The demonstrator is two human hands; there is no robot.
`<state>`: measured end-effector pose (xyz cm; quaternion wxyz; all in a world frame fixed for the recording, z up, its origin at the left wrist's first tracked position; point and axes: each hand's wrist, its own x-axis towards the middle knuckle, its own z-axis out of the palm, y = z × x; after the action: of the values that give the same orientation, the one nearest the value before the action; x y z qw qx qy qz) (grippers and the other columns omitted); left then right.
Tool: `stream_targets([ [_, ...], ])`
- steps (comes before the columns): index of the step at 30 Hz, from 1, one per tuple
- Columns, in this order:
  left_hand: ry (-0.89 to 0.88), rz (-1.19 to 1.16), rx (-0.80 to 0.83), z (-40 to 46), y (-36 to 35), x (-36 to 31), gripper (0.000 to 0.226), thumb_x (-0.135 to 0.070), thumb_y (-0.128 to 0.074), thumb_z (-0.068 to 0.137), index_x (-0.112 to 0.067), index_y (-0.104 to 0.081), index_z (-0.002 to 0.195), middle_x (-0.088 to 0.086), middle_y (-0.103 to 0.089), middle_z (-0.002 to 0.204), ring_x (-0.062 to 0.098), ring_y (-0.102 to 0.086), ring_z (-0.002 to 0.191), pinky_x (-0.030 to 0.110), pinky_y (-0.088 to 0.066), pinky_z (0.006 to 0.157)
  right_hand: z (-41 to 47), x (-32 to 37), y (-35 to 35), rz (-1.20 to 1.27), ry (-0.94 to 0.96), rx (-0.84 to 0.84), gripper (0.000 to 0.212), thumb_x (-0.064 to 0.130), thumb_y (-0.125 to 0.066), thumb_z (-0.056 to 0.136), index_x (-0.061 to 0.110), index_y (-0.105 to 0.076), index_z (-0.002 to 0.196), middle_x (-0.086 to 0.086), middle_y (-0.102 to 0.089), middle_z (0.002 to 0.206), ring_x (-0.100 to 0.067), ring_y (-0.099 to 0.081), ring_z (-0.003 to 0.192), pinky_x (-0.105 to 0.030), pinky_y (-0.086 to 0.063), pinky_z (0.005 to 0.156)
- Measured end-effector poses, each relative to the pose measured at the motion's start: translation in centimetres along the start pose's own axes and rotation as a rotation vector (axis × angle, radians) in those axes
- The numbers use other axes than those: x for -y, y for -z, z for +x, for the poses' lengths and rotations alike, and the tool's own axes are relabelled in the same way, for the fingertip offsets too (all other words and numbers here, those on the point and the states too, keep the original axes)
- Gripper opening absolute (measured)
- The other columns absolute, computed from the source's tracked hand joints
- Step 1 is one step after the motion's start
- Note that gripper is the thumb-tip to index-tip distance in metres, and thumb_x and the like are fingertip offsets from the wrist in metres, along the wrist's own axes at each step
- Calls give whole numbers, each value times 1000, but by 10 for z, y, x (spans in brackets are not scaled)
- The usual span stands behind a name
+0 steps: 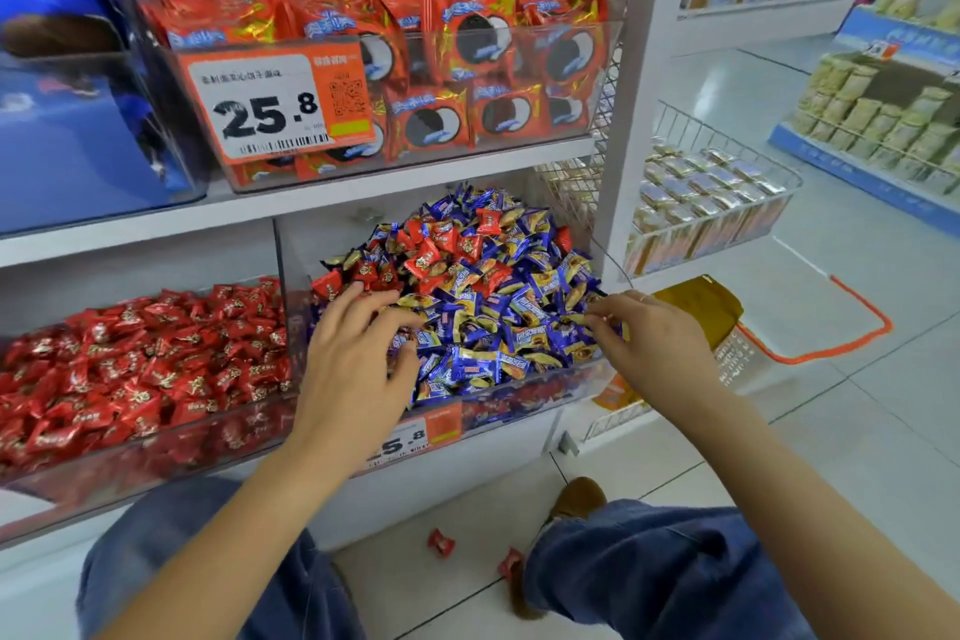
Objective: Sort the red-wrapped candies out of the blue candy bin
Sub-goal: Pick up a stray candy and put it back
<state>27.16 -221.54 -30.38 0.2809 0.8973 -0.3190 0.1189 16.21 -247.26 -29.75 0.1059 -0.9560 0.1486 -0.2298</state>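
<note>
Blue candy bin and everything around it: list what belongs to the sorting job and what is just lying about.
Belongs to the job:
blue candy bin
red-wrapped candies mixed into it
red candy bin
left hand
right hand

Just there:
cookie packs above
price tag
wire basket
two red candies on the floor

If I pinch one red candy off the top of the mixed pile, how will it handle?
The red candy looks small, so probably light. Its glossy wrapper may slip; its twisted ends offer a pinch point. It lies on a loose heap, so neighbours could slide off; two are on the floor.
</note>
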Motion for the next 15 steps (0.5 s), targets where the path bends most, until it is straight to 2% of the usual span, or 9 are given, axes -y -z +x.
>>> stream_targets([
  [2,34,7,28,12,1,-2,30,-20,-54,93,-21,-59,123,-2,-48,138,20,-26,138,33,-13,115,7,14,-1,70,17,46,16,23,-60,91,19,-72,100,-2,-69,90,-19,-61,71,-29,-47,58],
  [6,120,18,104,49,-1,-5,44,-28,-49,97,-16,-44,138,5,-45,143,23,-33,134,36,-23,113,35,44,-11,66,130,90,25,19,-53,95,16,-66,117,-5,-64,113,-23,-60,95,-29,-46,69],
  [9,169,-45,261,78,-13,-5,72,-43,-57,91,-17,-24,150,8,-28,154,28,-24,142,42,-23,116,59,59,-27,11,190,173,39,11,-46,96,18,-54,133,-4,-54,133,-26,-49,118,-37,-49,86],
  [11,140,-39,354,94,-22,-5,86,-46,-63,86,-18,-16,152,7,-18,158,27,-18,144,42,-21,117,70,61,-37,-114,226,268,46,9,-46,95,20,-45,139,-3,-48,140,-26,-46,122,-39,-51,86],
  [13,113,-32,380,104,-27,-4,81,-39,-67,86,-19,-22,151,8,-25,155,27,-27,141,37,-26,114,76,58,-43,-249,268,293,45,10,-49,94,20,-44,137,-4,-54,130,-26,-51,114,-37,-51,74],
  [15,83,-22,325,106,-30,1,58,-30,-65,89,-23,-42,141,7,-41,142,25,-44,128,32,-35,104,78,56,-45,-336,305,274,36,13,-50,94,18,-49,129,-4,-59,115,-25,-55,100,-34,-48,66],
])
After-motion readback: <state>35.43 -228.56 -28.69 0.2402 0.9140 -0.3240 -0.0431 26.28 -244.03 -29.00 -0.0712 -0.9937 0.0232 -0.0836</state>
